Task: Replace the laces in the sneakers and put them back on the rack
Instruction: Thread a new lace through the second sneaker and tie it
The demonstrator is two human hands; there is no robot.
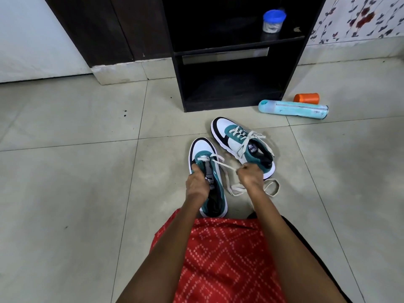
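The left hand point(196, 184) grips the near sneaker point(202, 147) by its side. The right hand point(250, 177) pinches its lace point(223, 165), pulled out sideways. With the far sneaker point(226, 127), that makes two.

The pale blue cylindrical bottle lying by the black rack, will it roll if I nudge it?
Probably: the pale blue cylindrical bottle lies on its side on smooth floor tiles, so a push should roll it. It looks plastic, so likely light and tough. The orange cylinder behind it might block it.

We log: left sneaker point(202, 147), right sneaker point(227, 130) on floor point(76, 171) before rack point(179, 84); bottle point(293, 110), cup point(306, 98) behind it, right of rack; jar point(273, 21) on shelf point(218, 44).
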